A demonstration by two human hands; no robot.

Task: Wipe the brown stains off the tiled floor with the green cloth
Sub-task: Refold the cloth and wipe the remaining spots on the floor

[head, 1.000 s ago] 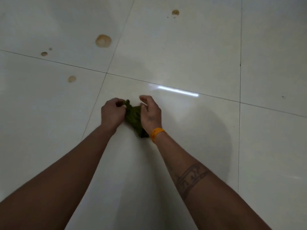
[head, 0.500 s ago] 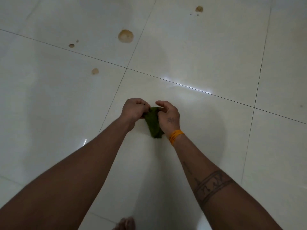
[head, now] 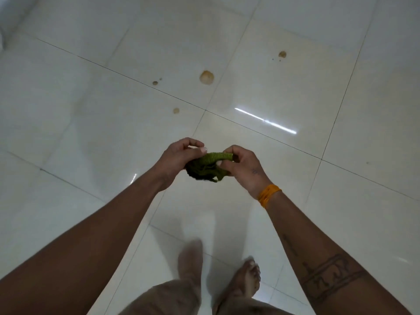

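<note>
Green cloth (head: 208, 165) is held bunched up between both hands, above the tiled floor (head: 272, 189), not touching it. Cloth is gripped by the left hand (head: 176, 159) at its left end, fingers curled round it and thumb laid along the top edge. Right end of the cloth is pinched by the right hand (head: 244, 165), fingers curled over the upper fold and thumb pressed against the lower part. A loose dark-green bit is seen hanging below, between the two wrists. An orange wristband (head: 268, 194) is worn on the right wrist; a dark band tattoo (head: 327, 277) is seen on the right forearm.

Nearest the camera, beige trouser legs (head: 172, 296) are seen at the bottom edge, with one bare foot (head: 247, 278) planted on the floor and the other foot (head: 191, 258) blurred. Both forearms are stretched forward over the feet.

Beyond the hands, a bright streak of reflected light (head: 266, 121) is seen on the glossy white tile to the right. Farther out, brown stains are spread well apart from the cloth: a small one (head: 176, 110) just left of the tile joint crossing, a large round one (head: 206, 77) behind it, a tiny spot (head: 155, 83) to its left, and another small one (head: 282, 54) farthest away to the right. Nothing is seen lying between the hands and the stains. A pale wall base (head: 9, 17) is seen at the far left corner.
</note>
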